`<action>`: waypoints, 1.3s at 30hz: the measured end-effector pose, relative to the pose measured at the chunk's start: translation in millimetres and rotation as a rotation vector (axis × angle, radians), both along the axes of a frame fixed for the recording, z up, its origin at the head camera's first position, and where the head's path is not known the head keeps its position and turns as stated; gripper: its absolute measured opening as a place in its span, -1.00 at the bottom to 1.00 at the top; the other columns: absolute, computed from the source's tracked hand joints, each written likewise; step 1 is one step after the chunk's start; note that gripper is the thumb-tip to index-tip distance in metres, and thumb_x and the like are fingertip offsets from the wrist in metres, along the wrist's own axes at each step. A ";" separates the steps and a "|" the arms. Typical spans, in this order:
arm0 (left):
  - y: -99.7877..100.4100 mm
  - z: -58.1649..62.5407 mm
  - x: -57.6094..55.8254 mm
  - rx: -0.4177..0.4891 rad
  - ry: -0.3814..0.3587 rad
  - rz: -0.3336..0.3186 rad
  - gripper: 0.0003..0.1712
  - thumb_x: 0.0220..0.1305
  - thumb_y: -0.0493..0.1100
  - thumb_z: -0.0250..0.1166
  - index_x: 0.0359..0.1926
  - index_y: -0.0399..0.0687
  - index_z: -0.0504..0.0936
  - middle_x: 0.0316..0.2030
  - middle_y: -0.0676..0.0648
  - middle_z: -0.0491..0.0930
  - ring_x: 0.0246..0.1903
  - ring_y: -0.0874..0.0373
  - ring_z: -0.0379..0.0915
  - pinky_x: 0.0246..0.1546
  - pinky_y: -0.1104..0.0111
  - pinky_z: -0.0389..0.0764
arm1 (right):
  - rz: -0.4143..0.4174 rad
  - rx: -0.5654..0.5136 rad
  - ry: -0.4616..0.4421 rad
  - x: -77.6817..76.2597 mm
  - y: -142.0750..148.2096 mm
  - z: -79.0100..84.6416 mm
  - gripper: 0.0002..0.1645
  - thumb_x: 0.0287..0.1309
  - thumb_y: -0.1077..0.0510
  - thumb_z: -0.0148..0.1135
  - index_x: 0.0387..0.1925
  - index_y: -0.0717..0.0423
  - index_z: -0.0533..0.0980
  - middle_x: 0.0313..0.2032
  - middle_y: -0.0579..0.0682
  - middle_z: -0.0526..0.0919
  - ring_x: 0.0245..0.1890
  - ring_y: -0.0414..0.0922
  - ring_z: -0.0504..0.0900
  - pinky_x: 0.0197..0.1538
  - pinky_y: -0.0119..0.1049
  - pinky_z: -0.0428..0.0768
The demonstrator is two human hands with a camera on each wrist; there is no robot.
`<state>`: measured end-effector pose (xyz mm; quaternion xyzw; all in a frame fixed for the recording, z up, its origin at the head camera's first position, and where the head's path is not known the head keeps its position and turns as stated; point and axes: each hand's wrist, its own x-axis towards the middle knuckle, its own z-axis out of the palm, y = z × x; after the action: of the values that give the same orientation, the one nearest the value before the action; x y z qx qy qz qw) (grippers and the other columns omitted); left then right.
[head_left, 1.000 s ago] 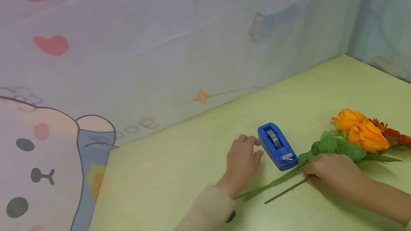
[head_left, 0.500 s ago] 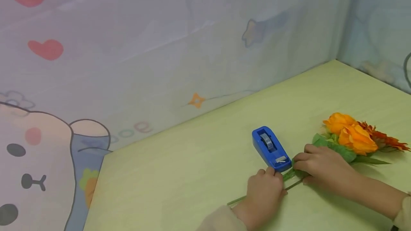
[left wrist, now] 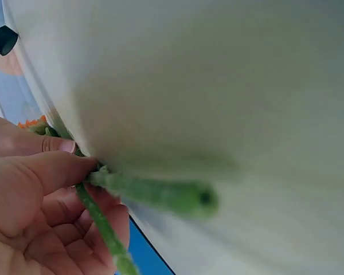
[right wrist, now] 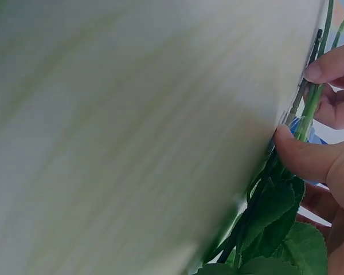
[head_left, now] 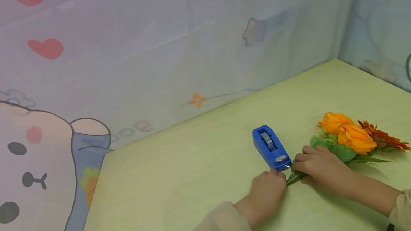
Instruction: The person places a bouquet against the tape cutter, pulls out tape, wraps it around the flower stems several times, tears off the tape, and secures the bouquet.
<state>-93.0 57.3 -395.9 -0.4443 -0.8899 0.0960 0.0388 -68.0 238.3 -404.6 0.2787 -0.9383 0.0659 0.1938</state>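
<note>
My left hand (head_left: pixel 266 195) pinches the lower flower stems between thumb and fingers; in the left wrist view, one green stem (left wrist: pixel 155 195) points its cut end at the camera. Close by, my right hand (head_left: pixel 327 168) grips the stems (head_left: pixel 294 178) just below the leaves. Orange flowers (head_left: pixel 356 138) and a rust-red spray (head_left: pixel 385 136) lie to the right of that hand. Green leaves (right wrist: pixel 275 217) hang beneath my right thumb in the right wrist view, where a thin dark stem (right wrist: pixel 301 94) runs beside the green ones. My fingers partly hide the stems.
A blue tape dispenser (head_left: pixel 271 149) with a clear roll stands just behind both hands, its cutter end near the fingers. The pale yellow-green table (head_left: pixel 179 174) meets a printed cloth wall (head_left: pixel 144 63) at the back.
My left hand moved right and toward the stems, from beside the tape dispenser, and now pinches them. My right hand shifted slightly along the stems. The camera view moved a little.
</note>
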 end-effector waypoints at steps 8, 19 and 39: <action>3.6 -5.9 -1.6 -0.040 -0.061 0.030 -0.84 0.18 -0.04 0.26 -0.43 0.03 0.51 -0.53 0.11 0.43 -0.54 0.32 0.35 -0.63 0.48 0.38 | 0.079 0.119 0.237 -2.4 -3.1 -2.7 -0.82 -0.23 0.12 0.39 -0.62 -0.06 0.49 -0.47 -0.16 0.37 -0.45 -0.14 0.20 -0.41 -0.31 0.06; 0.3 -1.3 -5.1 0.046 -0.147 -0.039 -0.88 0.21 -0.16 0.21 -0.39 -0.07 0.46 -0.58 0.08 0.42 -0.61 0.31 0.36 -0.66 0.50 0.33 | 0.064 0.242 0.425 2.8 -4.7 -1.0 -0.24 0.37 0.35 -0.73 -0.59 0.17 0.46 -0.47 -0.01 0.36 -0.44 -0.03 0.21 -0.41 -0.16 0.11; -2.3 5.0 -1.6 0.123 -0.227 -0.003 -0.76 0.32 -0.01 0.13 -0.48 0.04 0.51 -0.62 0.14 0.48 -0.61 0.34 0.42 -0.67 0.48 0.33 | 0.080 0.279 0.479 2.0 2.9 2.2 -0.19 0.35 0.42 -0.80 -0.65 0.20 0.45 -0.54 -0.01 0.31 -0.44 -0.02 0.22 -0.42 -0.12 0.14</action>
<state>-94.7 55.0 -390.9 -0.4503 -0.8921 -0.0098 -0.0346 -66.0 241.2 -402.4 0.3469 -0.8542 -0.1241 0.3669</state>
